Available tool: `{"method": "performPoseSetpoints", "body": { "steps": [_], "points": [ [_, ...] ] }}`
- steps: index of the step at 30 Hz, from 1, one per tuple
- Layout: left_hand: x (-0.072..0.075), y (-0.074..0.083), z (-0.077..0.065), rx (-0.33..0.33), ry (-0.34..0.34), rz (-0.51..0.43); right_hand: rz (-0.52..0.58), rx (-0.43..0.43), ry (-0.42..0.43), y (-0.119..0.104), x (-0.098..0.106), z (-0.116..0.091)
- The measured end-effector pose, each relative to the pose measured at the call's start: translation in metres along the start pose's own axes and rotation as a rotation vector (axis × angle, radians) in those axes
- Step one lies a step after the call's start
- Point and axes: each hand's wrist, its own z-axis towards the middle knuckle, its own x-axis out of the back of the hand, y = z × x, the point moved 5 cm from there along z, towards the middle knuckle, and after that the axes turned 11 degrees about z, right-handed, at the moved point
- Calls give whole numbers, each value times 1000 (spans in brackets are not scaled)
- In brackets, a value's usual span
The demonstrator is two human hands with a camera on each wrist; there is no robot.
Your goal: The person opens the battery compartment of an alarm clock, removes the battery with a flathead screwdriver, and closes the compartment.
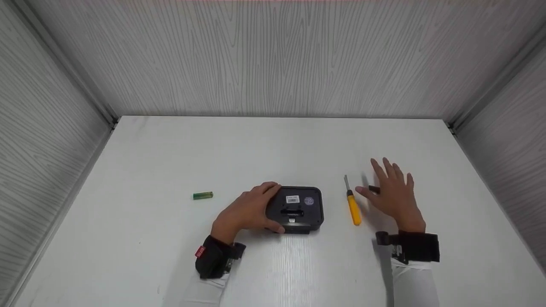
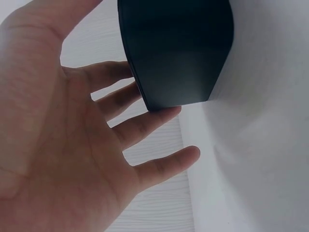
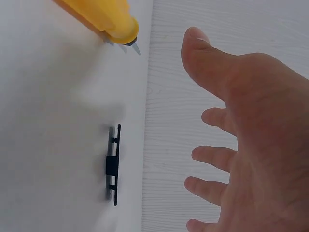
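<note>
A black plastic case (image 1: 315, 213) with rounded corners lies with its labelled back up, a small recess in its middle. My left hand (image 1: 251, 209) holds it by the left end, fingers at the far corner and thumb at the near edge. In the left wrist view the dark side of the case (image 2: 178, 53) meets the fingers of my left hand (image 2: 72, 135). My right hand (image 1: 394, 196) hovers above the table, fingers spread and holding nothing. Close by its thumb is a thin black cover (image 3: 112, 165), partly hidden in the head view.
A yellow-handled screwdriver (image 1: 354, 209) lies between the case and my right hand, tip pointing away. To the left a green battery (image 1: 202, 195) lies on the white table (image 1: 128, 170). Grey wood-grain panels (image 1: 273, 64) close the back and both sides.
</note>
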Motion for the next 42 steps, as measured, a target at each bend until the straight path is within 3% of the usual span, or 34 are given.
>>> {"method": "performPoseSetpoints", "body": {
  "steps": [7,17,42],
  "points": [
    [0,-1,1,0,0,1,23,-13,-13,11,7,-6],
    [0,-3,1,0,-4,7,75,-155,-78,22,8,-8],
    [-1,-4,2,-2,3,-18,87,-161,-22,28,1,-7]
  ]
}}
